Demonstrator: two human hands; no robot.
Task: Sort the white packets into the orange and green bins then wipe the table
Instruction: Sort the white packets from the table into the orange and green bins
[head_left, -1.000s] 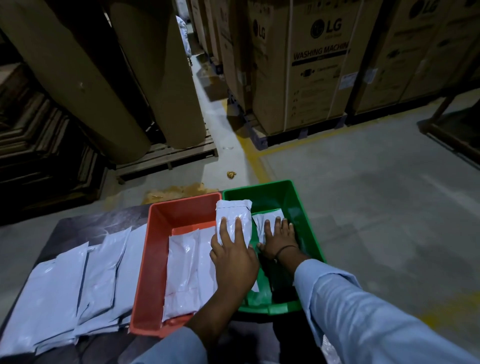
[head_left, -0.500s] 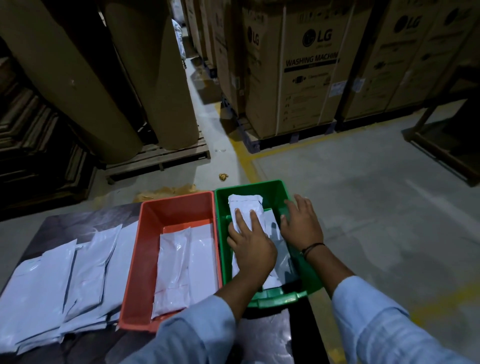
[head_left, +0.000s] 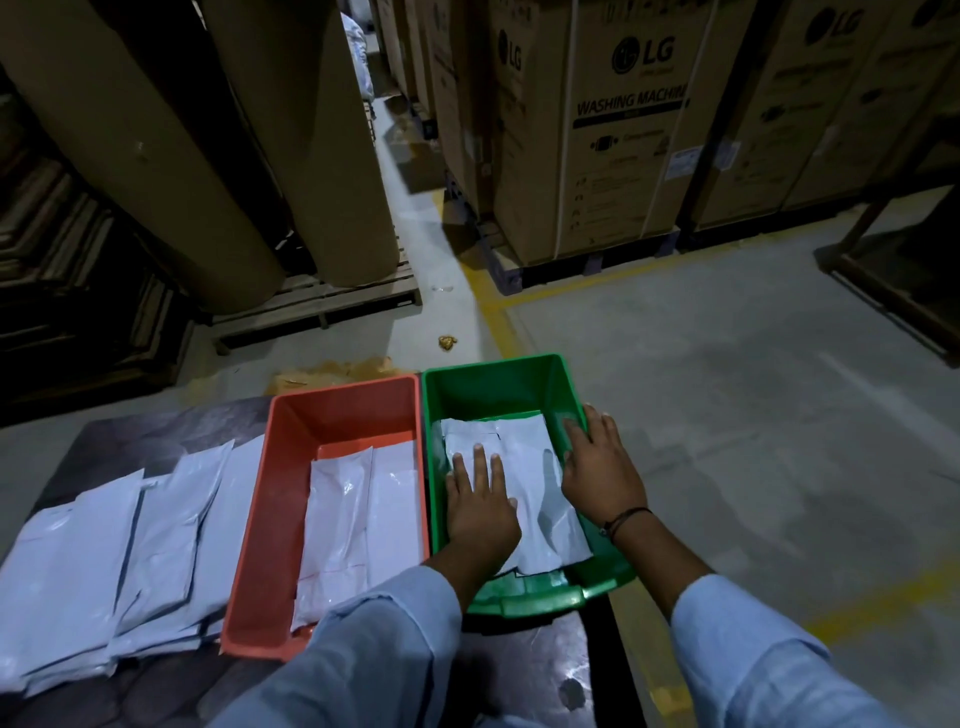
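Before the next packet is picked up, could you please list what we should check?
1. Packet flat in green bin: ok, left hand presses it down.
2. Hands free: ok, right hand rests open at the bin's wall; neither grips anything.
3. Orange bin has room: ok, its packets lie low.
4. Table sorted: not ok, a pile lies left of the orange bin.
5. Cloth ready: cannot tell, none in view.
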